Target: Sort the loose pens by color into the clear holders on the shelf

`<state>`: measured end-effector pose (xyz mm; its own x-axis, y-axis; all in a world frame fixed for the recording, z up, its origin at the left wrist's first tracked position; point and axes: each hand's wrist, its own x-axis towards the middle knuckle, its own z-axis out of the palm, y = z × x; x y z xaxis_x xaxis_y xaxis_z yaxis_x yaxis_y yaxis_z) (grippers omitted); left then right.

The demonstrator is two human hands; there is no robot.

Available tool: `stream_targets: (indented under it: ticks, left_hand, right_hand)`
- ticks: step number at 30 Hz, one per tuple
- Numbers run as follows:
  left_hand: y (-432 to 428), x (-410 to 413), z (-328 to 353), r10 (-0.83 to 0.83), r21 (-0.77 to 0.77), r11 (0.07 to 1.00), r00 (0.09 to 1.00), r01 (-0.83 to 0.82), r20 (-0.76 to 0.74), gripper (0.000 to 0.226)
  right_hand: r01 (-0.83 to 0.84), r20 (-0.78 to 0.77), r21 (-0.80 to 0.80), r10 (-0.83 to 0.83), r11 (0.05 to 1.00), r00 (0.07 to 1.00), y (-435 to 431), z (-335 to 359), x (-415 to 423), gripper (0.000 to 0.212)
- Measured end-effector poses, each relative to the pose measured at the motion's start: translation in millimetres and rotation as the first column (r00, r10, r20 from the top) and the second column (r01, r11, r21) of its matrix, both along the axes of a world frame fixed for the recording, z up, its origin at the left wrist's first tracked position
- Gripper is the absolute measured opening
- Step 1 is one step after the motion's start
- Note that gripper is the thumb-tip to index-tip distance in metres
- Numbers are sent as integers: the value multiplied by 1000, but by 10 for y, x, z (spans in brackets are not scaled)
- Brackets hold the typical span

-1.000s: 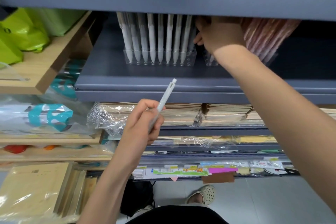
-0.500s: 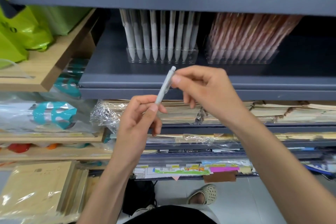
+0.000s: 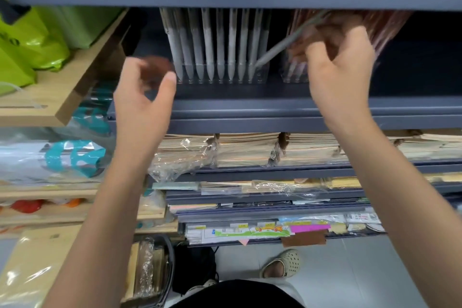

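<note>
Your right hand (image 3: pixel 340 62) pinches the grey pen (image 3: pixel 282 45) slanted tip-down, likely to slot it into the clear holder (image 3: pixel 262 76) of matching greys; your left hand (image 3: pixel 142 100) hangs empty, relaxed.

Both arms raised; left hand (image 3: pixel 142 100) loosely curled, empty; right hand (image 3: pixel 342 65) pinched round a grey pen (image 3: pixel 280 46).

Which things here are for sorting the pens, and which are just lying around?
For the job: loose pen, right hand holding it, row of grey pens, pink pens, clear holder.
Just lying about: green bags, wrapped notebooks, sandal.
</note>
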<state>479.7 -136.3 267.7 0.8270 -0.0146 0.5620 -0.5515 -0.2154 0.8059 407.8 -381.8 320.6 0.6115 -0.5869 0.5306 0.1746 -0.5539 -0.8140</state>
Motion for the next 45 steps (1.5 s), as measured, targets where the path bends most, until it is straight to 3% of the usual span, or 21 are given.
stream_targets:
  ticks: [3,8,10,16,18,22,32,37,45]
  left_hand:
    - [-18,354,67,-11,15,1000,999,12,-48,19]
    - [-82,593,13,-47,28,998,998,49,-47,20]
    - [-95,621,8,-43,29,999,998,45,-46,21]
    - [-129,735,66,-19,56,998,994,25,-107,22]
    - [-127,740,72,-5,94,995,993,16,-117,20]
    - [-106,716,40,5,131,991,995,8,-103,15]
    - [-94,748,30,67,179,983,994,-50,-88,23]
    - [-76,743,18,65,189,981,995,-49,-75,22]
    - [-100,728,-8,64,136,989,993,-50,-101,18]
  right_hand:
    - [104,-59,-157,-115,982,992,-76,-5,90,26]
    - [-40,-140,-275,2,961,990,-112,15,236,34]
    - [-95,-180,-242,52,966,982,-100,42,337,36]
    - [-125,-265,-148,83,981,961,-29,42,665,14]
    - [-131,-253,-119,98,984,963,-19,-11,697,24]
    - [-110,-221,-75,91,991,971,-13,-137,731,10]
    - [-121,-128,-57,113,991,985,65,-379,625,25]
    - [-116,-51,32,118,993,992,102,-432,578,14]
    - [-107,-70,-24,105,994,992,37,-522,625,18]
